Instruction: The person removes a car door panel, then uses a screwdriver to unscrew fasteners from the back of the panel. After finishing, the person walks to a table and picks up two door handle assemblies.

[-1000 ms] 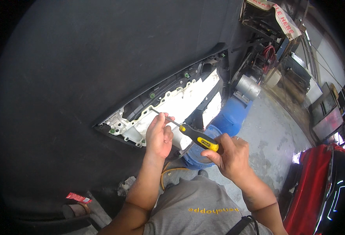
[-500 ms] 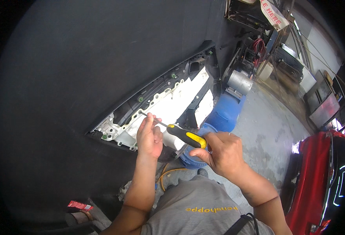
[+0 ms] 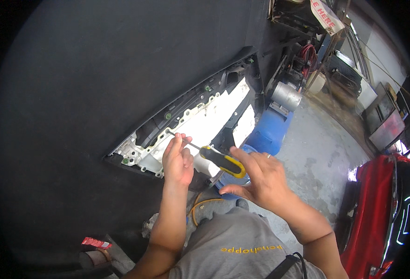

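My bare left hand (image 3: 178,163) has a narrow grip: thumb and fingers pinch a black and yellow plastic-handled screwdriver (image 3: 221,161) by its thin grey metal rod (image 3: 192,144). The rod slants up to the left, and its far end is at the bumpy cream edge (image 3: 185,117) of a long, shiny white piece (image 3: 202,128). I cannot tell if there is a screw there.

My bare right hand (image 3: 265,180) has a wide grip, with the thumb spread well away from the first finger. The fat end of the screwdriver sits between them, near my palm. I cannot tell if my skin touches it.

The white piece is part of a long black plastic car door panel (image 3: 151,128), which slants in front of a big dark flat sheet (image 3: 98,83). At least 3 small green clips (image 3: 168,116) dot the panel. Just past it, to the right, is a round blue metal tank (image 3: 270,132) on the grey floor (image 3: 312,162). A shiny red car (image 3: 370,214) is farther right.
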A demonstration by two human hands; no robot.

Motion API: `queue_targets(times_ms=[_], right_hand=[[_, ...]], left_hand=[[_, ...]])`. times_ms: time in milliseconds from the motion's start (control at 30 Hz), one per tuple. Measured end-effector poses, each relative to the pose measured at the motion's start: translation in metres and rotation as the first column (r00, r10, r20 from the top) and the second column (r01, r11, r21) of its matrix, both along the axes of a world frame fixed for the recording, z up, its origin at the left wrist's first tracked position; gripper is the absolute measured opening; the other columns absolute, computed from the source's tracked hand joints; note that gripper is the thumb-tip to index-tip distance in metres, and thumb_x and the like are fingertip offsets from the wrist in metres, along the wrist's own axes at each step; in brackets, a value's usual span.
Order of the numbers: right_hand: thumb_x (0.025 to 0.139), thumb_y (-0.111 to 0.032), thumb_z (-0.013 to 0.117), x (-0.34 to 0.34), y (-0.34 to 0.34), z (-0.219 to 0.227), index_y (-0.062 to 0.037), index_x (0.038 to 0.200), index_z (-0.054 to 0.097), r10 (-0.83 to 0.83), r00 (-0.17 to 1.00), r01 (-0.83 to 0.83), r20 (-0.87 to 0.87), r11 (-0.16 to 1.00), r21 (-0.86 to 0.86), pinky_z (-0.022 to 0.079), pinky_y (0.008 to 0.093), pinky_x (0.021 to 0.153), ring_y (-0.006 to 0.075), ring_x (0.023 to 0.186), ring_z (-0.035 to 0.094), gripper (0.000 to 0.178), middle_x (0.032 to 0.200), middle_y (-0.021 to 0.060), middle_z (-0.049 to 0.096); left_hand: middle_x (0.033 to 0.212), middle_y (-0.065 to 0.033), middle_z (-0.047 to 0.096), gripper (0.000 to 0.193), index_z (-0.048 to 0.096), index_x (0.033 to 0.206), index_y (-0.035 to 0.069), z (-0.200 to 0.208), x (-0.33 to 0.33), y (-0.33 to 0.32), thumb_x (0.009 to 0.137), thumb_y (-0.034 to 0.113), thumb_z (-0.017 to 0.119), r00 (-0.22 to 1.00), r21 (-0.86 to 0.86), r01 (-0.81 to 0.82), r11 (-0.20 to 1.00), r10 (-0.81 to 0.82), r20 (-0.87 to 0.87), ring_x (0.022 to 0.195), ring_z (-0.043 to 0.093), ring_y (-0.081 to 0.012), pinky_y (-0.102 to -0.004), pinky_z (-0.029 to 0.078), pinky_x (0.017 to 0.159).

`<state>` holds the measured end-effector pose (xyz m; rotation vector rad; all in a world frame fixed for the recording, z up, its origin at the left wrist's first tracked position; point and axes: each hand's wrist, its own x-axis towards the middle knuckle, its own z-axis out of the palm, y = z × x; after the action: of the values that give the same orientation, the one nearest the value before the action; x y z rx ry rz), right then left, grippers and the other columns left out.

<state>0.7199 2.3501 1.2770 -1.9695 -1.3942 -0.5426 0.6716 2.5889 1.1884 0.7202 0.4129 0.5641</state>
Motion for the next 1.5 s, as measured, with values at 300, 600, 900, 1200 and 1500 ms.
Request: queue_targets(times_ms=[300,600,900,1200,1500], right_hand=[[0.086,-0.035,0.077,0.006,0.001,-0.007,-0.0039,0.1,0.062,-0.193,0.977,0.132,-0.088,0.879,-0.458,0.048,0.0369,0.057,0.0261,0.066,0.061,0.037,0.074,0.0097,0.06],[0.083,-0.028,0.076,0.008,-0.005,-0.01,-0.001,0.11,0.062,0.048,0.993,-0.034,0.104,0.99,-0.134,0.05,0.036,0.068,0.025,0.077,0.064,0.041,0.08,0.0083,0.062],[0.087,-0.038,0.076,0.002,0.001,0.004,-0.0013,0.111,0.065,-0.119,0.992,0.103,-0.049,0.962,-0.255,0.048,0.0371,0.062,0.0272,0.064,0.062,0.045,0.074,0.0091,0.063],[0.087,-0.038,0.074,0.004,0.004,-0.009,-0.0004,0.108,0.064,-0.116,0.991,0.091,-0.068,0.95,-0.299,0.049,0.0359,0.063,0.0229,0.069,0.061,0.044,0.076,0.0072,0.06],[0.088,-0.031,0.077,0.011,0.006,-0.007,0.0,0.106,0.063,0.017,0.973,-0.013,0.229,1.0,-0.019,0.048,0.0401,0.054,0.0297,0.058,0.062,0.038,0.068,0.0114,0.061]], left_hand=[[0.097,-0.0041,0.061,0.024,0.06,0.105,0.008,0.0,0.004,-0.004,0.104,0.032,0.059,0.999,0.016,-0.038,0.999,0.038,-0.012,0.045,0.033,-0.0035,-0.019,0.026,0.04],[0.092,-0.002,0.062,0.023,0.061,0.101,0.01,-0.003,0.008,-0.003,0.103,0.033,0.062,0.998,0.012,-0.061,0.998,0.061,0.002,0.044,0.033,-0.0033,-0.0195,0.026,0.04],[0.089,-0.0008,0.061,0.024,0.061,0.097,0.011,-0.001,0.013,-0.003,0.1,0.034,0.066,0.993,0.005,-0.108,0.994,0.108,-0.048,0.043,0.033,-0.0037,-0.0207,0.026,0.04],[0.091,-0.0044,0.059,0.026,0.059,0.098,0.006,0.002,0.012,-0.005,0.099,0.03,0.069,0.991,-0.004,-0.131,0.991,0.131,-0.039,0.047,0.031,-0.0031,-0.021,0.023,0.041],[0.092,-0.0056,0.061,0.028,0.06,0.1,0.005,0.0,0.013,-0.002,0.098,0.031,0.071,0.989,0.011,-0.144,0.99,0.144,-0.044,0.047,0.031,-0.0033,-0.0215,0.022,0.042]])
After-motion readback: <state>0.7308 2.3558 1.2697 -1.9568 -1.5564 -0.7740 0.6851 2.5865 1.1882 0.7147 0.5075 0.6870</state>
